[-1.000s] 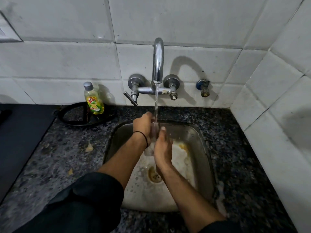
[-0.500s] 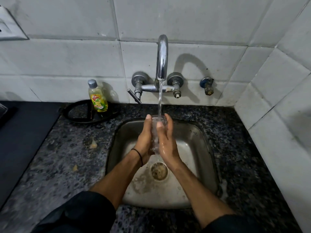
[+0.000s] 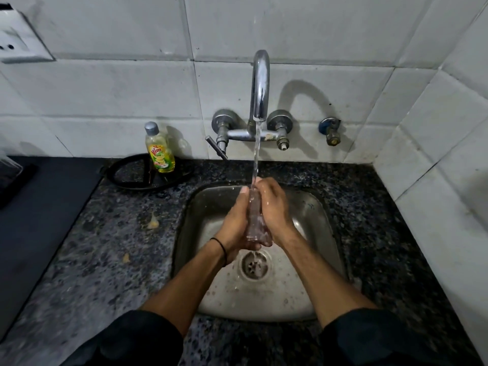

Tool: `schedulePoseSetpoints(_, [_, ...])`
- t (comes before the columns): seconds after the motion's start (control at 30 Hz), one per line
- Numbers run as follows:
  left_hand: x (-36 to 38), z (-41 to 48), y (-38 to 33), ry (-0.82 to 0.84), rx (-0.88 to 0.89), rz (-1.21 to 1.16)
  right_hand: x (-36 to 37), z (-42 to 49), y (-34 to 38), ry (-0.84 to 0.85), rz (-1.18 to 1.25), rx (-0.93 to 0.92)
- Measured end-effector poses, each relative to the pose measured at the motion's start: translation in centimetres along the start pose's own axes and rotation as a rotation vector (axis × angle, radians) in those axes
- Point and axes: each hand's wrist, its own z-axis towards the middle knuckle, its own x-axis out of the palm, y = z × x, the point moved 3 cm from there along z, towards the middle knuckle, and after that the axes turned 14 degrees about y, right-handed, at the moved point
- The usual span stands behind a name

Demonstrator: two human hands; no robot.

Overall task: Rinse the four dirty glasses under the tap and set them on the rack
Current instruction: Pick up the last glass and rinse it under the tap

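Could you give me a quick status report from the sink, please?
Left hand and right hand hold glass. Tap running onto it. No rack in view.

One head-worn wide-angle view, forward and down, close above sink [image 3: 313, 207] and tap [image 3: 260, 83], edges seemingly bowed.

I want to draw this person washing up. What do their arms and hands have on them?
Both arms have black sleeves, the left sleeve and right sleeve, pushed up so the forearms are bare. A thin black band circles the left wrist. The left hand and right hand wear no gloves or visible rings and look wet.
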Motion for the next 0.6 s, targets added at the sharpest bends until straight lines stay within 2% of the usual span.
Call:
schedulePoseSetpoints(0.1, [-0.2,0.9,0.8,-0.168,0.102,0.344,0.9,0.2,-0.6,-0.036,-0.137,0.091])
schedulePoseSetpoints(0.17, [-0.1,0.8,1.3,-0.192,0.149,0.404,1.3,0.1,-0.6,-0.057,-0.107,0.114])
schedulePoseSetpoints(0.2, [-0.2,0.8,1.4,-0.175,0.17,0.368,1.3,0.3,-0.7,-0.06,-0.038,0.119])
schedulePoseSetpoints(0.27, [-0.5,0.5,1.3,-0.083,0.128,0.134,0.9,0.4,-0.9,-0.062,0.181,0.151])
schedulePoseSetpoints(0.33, [-0.7,0.0,0.9,0.057,0.017,-0.029,0.5,0.3,-1.4,-0.08,0.337,0.172])
schedulePoseSetpoints(0.37, [-0.9,-0.1,0.9,0.085,-0.039,-0.02,0.3,0.2,-1.7,-0.097,0.385,0.181])
schedulePoseSetpoints(0.47, [-1.1,0.1,1.0,-0.033,-0.057,0.138,0.2,-0.1,-2.6,-0.172,0.427,0.23])
schedulePoseSetpoints(0.53, [-1.2,0.6,1.0,-0.154,0.059,0.469,0.3,-0.2,-3.1,-0.18,0.303,0.28])
schedulePoseSetpoints(0.6, [-0.9,0.4,1.1,-0.161,0.121,0.685,0.5,-0.2,-3.8,-0.181,0.177,0.294])
